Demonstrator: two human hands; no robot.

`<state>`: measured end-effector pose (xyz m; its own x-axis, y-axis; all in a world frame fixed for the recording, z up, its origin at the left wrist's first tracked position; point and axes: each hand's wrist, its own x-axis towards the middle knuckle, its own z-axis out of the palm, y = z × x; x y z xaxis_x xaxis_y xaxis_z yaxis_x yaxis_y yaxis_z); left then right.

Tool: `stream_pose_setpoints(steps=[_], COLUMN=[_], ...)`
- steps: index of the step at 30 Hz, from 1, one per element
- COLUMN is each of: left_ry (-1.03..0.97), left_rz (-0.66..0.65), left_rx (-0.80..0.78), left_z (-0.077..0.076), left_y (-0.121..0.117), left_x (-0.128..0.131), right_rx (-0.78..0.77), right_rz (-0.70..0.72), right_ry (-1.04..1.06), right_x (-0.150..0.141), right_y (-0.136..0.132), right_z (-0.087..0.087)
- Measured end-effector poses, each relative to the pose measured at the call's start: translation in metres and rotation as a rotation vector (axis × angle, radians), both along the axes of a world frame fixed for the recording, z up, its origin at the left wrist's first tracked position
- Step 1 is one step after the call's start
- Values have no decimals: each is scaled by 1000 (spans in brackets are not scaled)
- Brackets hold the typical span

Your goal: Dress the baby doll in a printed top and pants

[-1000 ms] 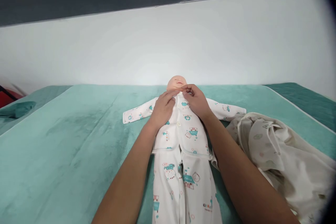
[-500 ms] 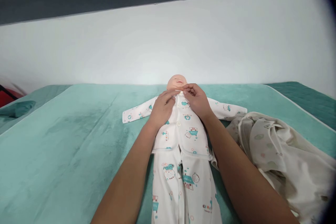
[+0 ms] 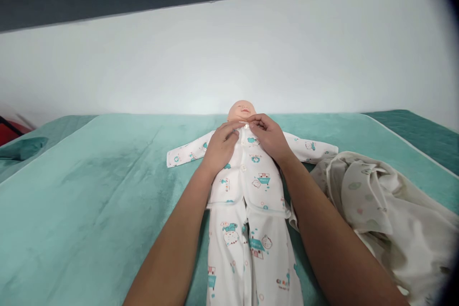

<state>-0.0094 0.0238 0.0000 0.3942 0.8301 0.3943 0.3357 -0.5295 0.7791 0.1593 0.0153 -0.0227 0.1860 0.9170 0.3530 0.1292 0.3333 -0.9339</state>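
A baby doll [image 3: 242, 109] lies on its back, head toward the wall, its arms spread out under long sleeves. It wears a white baby shirt [image 3: 247, 191] with teal prints and buttons down the front, and matching white pants [image 3: 229, 263]. At the neckline, my left hand [image 3: 223, 144] has its fingers closed on the shirt's collar. Opposite it, my right hand [image 3: 268, 136] pinches the collar's other side near the top button [image 3: 246, 126]. The fingertips nearly meet below the doll's chin, and the fabric between them is partly hidden.
A teal plush bed cover [image 3: 107, 201] spreads beneath the doll. To the right lies a crumpled cream cloth [image 3: 387, 201] with pale prints, close to the doll's sleeve. A white wall [image 3: 179, 67] rises behind the bed. Something red [image 3: 12, 131] shows at the far left.
Both hands stay at the collar, with only slight finger movement. My right fingertips sit slightly lower over the neckline. The doll and the cloth lie as before.
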Motion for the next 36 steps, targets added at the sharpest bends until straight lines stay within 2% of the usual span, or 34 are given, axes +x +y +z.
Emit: stream_pose_setpoints(steps=[5, 12, 19, 30, 36], left_ry=[-64, -71, -47, -62, -130], left_rz=[-18, -42, -31, 4, -5], left_rx=[-8, -44, -3, -19, -36], left_z=[-4, -4, -4, -4, -4], left_y=[1, 3, 2, 0, -8], left_x=[0, -2, -2, -1, -4], right_rx=[25, -44, -14, 142, 142], right_rz=[34, -93, 8, 77, -17], right_ry=[-16, -111, 44, -29, 118], right_x=[4, -1, 0, 4, 3], right_y=[1, -4, -2, 2, -4], right_z=[-2, 4, 2, -4, 3])
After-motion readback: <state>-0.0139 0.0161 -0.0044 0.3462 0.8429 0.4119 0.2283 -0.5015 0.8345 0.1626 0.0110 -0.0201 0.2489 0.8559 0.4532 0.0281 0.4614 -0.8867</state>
